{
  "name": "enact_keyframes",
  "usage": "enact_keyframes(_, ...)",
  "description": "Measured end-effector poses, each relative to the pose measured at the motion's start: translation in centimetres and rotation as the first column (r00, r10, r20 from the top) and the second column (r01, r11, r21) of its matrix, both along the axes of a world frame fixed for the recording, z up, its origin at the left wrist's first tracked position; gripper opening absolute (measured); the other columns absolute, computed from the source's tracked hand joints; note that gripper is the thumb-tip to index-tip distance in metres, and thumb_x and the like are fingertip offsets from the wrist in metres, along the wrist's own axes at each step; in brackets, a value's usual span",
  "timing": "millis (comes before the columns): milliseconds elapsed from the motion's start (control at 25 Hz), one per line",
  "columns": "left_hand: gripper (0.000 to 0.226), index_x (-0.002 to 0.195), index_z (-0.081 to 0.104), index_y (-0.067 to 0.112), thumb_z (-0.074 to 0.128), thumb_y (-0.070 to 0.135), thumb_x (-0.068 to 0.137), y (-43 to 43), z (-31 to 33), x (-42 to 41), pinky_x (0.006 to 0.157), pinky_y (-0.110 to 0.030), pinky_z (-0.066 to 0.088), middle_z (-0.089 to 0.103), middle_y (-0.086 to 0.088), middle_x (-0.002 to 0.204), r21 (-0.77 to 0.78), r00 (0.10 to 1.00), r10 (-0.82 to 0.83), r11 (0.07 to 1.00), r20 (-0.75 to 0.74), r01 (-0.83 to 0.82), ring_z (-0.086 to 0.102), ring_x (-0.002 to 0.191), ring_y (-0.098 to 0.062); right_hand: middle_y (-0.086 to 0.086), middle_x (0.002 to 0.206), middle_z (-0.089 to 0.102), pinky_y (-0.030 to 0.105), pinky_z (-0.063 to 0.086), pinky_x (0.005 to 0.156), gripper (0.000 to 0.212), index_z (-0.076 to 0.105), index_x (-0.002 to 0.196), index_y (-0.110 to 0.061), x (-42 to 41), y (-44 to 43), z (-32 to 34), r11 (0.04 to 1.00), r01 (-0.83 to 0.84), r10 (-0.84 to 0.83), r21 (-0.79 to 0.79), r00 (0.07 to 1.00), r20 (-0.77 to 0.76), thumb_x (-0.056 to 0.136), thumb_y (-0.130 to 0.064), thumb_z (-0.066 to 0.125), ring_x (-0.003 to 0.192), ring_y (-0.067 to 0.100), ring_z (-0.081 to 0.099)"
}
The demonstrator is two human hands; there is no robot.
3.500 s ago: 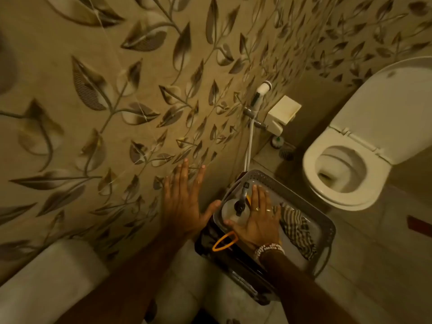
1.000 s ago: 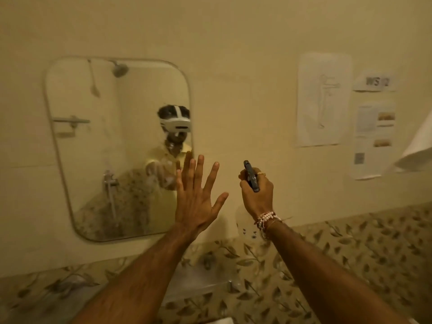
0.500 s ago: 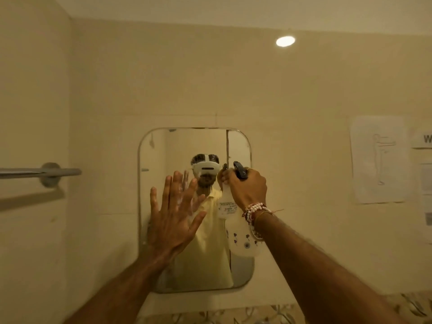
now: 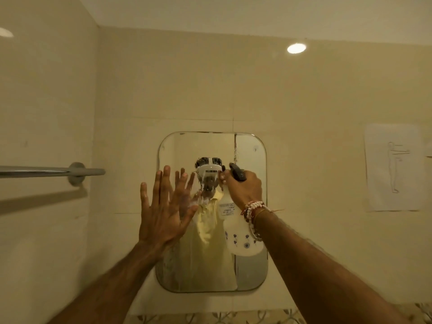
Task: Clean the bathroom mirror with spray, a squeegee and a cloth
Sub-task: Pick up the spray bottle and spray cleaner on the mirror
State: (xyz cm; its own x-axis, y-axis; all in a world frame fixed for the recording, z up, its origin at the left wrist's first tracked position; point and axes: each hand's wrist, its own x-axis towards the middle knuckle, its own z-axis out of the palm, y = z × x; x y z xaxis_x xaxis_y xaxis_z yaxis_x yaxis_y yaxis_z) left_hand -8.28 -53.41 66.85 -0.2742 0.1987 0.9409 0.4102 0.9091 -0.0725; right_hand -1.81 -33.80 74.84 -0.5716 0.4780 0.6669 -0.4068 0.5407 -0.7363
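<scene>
Beyond both raised hands, filling the wall ahead, hangs the rounded bathroom mirror (image 4: 250, 265), its glass just past the fingertips and partly covered by them. Wet, foamy spray marks (image 4: 203, 200) sit on the glass between the two hands, so the spraying step looks to be under way, with most of the pane not yet wetted. Well off to the left hand's outer side a metal towel rail (image 4: 50, 170) juts from the side wall; well off to the right hand's outer side a paper sheet with a figure drawing (image 4: 395, 167) is stuck to the wall.

Hanging below the right hand is the white spray bottle (image 4: 240, 239), its dark nozzle pointing at the glass. The right hand (image 4: 243, 188) is closed round the bottle's neck and trigger head, a beaded bracelet (image 4: 251, 212) on its wrist. The left hand (image 4: 163, 211) is spread flat and wide, fingers apart, holding nothing, palm toward the glass; whether it touches the pane I cannot tell.

Risks from here, as I judge them: the open left hand sits close to the nozzle's line, so mist may land on it or it may smear the wet patch; the liquid may run down before it is wiped; no squeegee or cloth is in view
</scene>
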Motion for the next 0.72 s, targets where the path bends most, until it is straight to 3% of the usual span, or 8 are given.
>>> enact_keyframes(200, 0.086, 0.167, 0.015, 0.022, 0.025, 0.072, 0.098, -0.6, 0.6, 0.1, 0.127, -0.063, -0.004, -0.008, -0.016, 0.175, 0.007, 0.999, 0.026, 1.0, -0.021, -0.026, -0.004, 0.163, -0.032, 0.004, 0.081, 0.07, 0.039, 0.059, 0.075, 0.038, 0.07, 0.094, -0.011, -0.6, -4.0, -0.4, 1.0, -0.02, 0.02, 0.005, 0.998, -0.064, 0.093, -0.048, 0.062, 0.074, 0.022, 0.066)
enact_keyframes(280, 0.086, 0.167, 0.016, 0.021, 0.024, 0.072, 0.098, -1.5, 0.7, -0.1, 0.127, -0.064, -0.001, -0.006, -0.016, 0.175, 0.009, 0.998, 0.05, 0.999, -0.036, -0.05, -0.002, 0.163, -0.032, 0.006, 0.082, 0.071, 0.035, 0.057, 0.072, 0.037, 0.07, 0.094, -0.009, -0.9, -4.9, -0.5, 0.998, -0.066, 0.065, -0.011, 0.996, -0.066, 0.094, -0.045, 0.063, 0.073, 0.021, 0.066)
enact_keyframes(400, 0.085, 0.167, 0.017, 0.022, 0.024, 0.071, 0.099, -3.1, 0.5, -0.5, 0.126, -0.067, 0.003, -0.005, -0.016, 0.175, 0.016, 0.996, 0.081, 0.997, -0.036, -0.08, -0.002, 0.163, -0.032, -0.005, 0.074, 0.063, 0.022, 0.043, 0.061, 0.028, 0.066, 0.09, -0.014, -0.9, -6.3, -0.8, 0.992, -0.124, 0.125, 0.025, 0.991, -0.038, 0.094, -0.042, 0.064, 0.066, 0.007, 0.057)
enact_keyframes(600, 0.083, 0.167, 0.016, 0.024, 0.021, 0.072, 0.099, -4.7, 0.0, -0.6, 0.125, -0.068, 0.005, -0.005, -0.015, 0.175, 0.016, 0.995, 0.097, 0.995, -0.021, -0.096, -0.002, 0.163, -0.032, -0.006, 0.07, 0.061, 0.018, 0.037, 0.058, 0.037, 0.058, 0.07, -0.023, -1.1, -7.8, -1.8, 0.999, -0.013, 0.01, 0.036, 0.997, 0.077, 0.092, -0.053, 0.061, 0.073, 0.017, 0.062)
enact_keyframes(720, 0.084, 0.167, 0.013, 0.025, 0.02, 0.072, 0.099, -5.1, -0.1, -0.7, 0.126, -0.067, 0.003, -0.006, -0.015, 0.175, 0.014, 0.995, 0.104, 0.994, 0.001, -0.104, -0.003, 0.162, -0.032, 0.006, 0.087, 0.072, 0.033, 0.057, 0.08, 0.034, 0.071, 0.09, -0.015, -1.8, -7.7, -3.4, 0.992, -0.099, 0.093, 0.073, 0.992, 0.084, 0.092, -0.048, 0.062, 0.088, 0.025, 0.069)
